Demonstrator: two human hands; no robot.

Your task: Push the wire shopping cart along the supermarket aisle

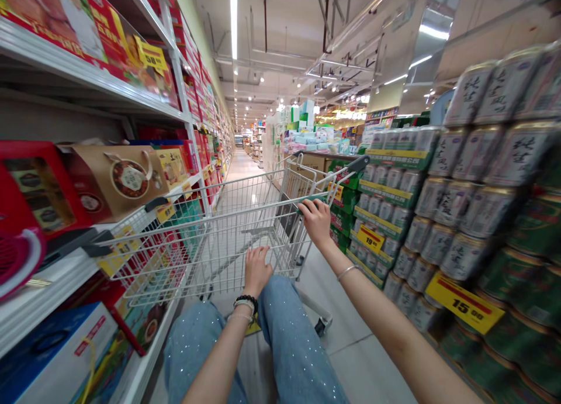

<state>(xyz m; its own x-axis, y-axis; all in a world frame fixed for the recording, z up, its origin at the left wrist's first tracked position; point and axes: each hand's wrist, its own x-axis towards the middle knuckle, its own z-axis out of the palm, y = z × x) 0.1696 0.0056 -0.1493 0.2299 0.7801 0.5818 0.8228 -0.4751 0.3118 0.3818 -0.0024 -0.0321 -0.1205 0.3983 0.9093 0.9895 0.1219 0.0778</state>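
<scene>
Holding the shopping cart [205, 253] from behind, you have it slewed across the aisle, its front left corner close to the shelf edge [65, 269] and its rear right corner near the stacked cans [456, 217].

Right hand [316, 220]: closed over the cart's top rear rail at the right corner, with the knuckles facing the cans.

Left hand [256, 269]: lower down, laid against the wire of the rear wall. I cannot tell whether your fingers hook through the mesh or only press on it.

Your leg [284, 334] in jeans is raised just behind the basket, beneath the left wrist.

Risks, as judged from this position:
- Your grips sit at uneven heights and on one side. A push would likely turn the cart rather than roll it straight, driving the front corner into the shelf and the gift boxes [118, 179].
- Swinging the rear outward would bring your right knuckles or the rail against the can stack, which could dislodge cans.
- Fingers caught in the mesh could be pinched between wire and knee if the cart rolls back.
</scene>
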